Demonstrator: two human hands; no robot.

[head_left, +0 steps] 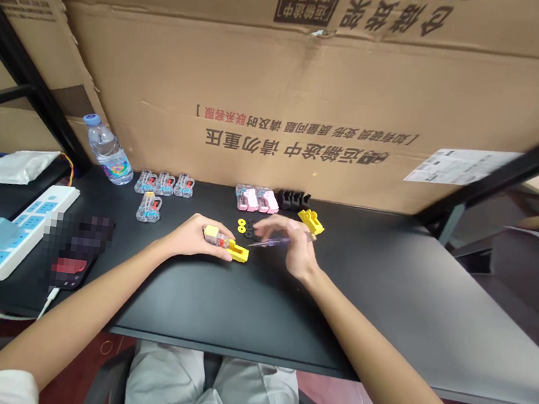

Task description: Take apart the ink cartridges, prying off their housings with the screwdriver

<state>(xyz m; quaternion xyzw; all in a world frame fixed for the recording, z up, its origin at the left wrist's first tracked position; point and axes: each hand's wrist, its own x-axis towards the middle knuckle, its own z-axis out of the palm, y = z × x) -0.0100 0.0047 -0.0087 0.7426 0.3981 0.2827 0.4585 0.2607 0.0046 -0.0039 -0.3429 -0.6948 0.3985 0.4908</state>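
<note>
My left hand is closed around a small toy block with a clear and red body, pressed against a yellow chassis piece on the black table. My right hand pinches a thin clear-handled screwdriver, whose tip points left toward the yellow piece. Just behind the hands lie yellow and black small wheels.
At the back stand clear toy units, pink units, black parts and a yellow part. A water bottle, power strip and phone lie left. A cardboard wall closes the rear.
</note>
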